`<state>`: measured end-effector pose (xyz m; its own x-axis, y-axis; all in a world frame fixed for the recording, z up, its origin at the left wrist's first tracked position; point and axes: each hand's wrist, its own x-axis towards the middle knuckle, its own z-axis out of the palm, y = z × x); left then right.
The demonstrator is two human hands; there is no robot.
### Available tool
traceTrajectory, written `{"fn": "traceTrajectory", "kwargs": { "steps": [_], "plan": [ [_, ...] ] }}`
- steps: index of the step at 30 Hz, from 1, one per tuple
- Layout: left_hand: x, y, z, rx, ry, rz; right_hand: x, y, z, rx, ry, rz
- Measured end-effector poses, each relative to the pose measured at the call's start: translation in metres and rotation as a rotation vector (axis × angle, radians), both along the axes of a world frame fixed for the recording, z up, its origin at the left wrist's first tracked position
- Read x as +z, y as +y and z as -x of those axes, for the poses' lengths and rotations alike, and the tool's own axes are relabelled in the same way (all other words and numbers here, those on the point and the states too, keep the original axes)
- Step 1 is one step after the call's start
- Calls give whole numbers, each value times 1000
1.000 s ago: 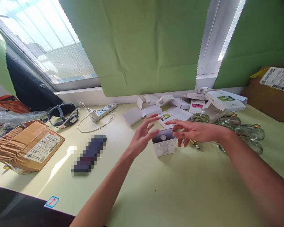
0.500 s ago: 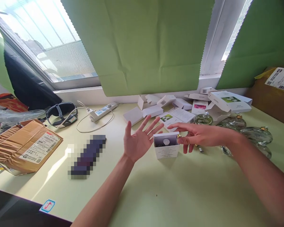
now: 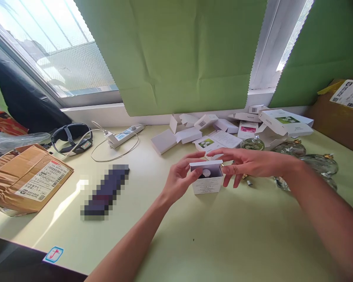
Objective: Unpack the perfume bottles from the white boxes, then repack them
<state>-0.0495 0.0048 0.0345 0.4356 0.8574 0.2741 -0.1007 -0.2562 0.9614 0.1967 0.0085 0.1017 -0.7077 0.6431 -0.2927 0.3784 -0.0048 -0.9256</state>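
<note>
A small white cardboard box (image 3: pixel 207 186) stands on the table in front of me, its top open and the back flap raised. Inside it shows the round silver top of a bottle (image 3: pixel 206 172); the rest of that bottle is hidden. My left hand (image 3: pixel 181 176) is closed around the box's left upper edge, thumb at the front and fingers behind the flap. My right hand (image 3: pixel 244 164) arches over the right side, fingers apart, index finger stretched behind the flap and thumb by the right edge. Whether that thumb presses on the box is unclear.
Flattened and open white cartons (image 3: pixel 191 135) lie along the window sill. Glass bottles (image 3: pixel 319 166) with gold necks and a small metal cap (image 3: pixel 249 183) are at right. Left are a blurred dark slab (image 3: pixel 107 192), a power strip (image 3: pixel 125 136), a headset (image 3: pixel 72 137) and a brown parcel (image 3: pixel 44 180).
My left hand has moved from open, palm up beside the box, to closing on its left upper edge. The right hand has stayed nearly in place. The view has shifted slightly.
</note>
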Motion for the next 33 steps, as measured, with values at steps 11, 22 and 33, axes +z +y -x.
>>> {"fn": "traceTrajectory", "kwargs": {
  "steps": [11,22,33],
  "plan": [
    [8,-12,-7,232,96,-22,-4,1,-1,-22,-5,6],
    [10,-15,-9,279,120,-10,-6,2,-1,20,-20,18],
    [11,-15,-10,264,110,7,-5,-1,6,9,-68,-42]
  ]
}}
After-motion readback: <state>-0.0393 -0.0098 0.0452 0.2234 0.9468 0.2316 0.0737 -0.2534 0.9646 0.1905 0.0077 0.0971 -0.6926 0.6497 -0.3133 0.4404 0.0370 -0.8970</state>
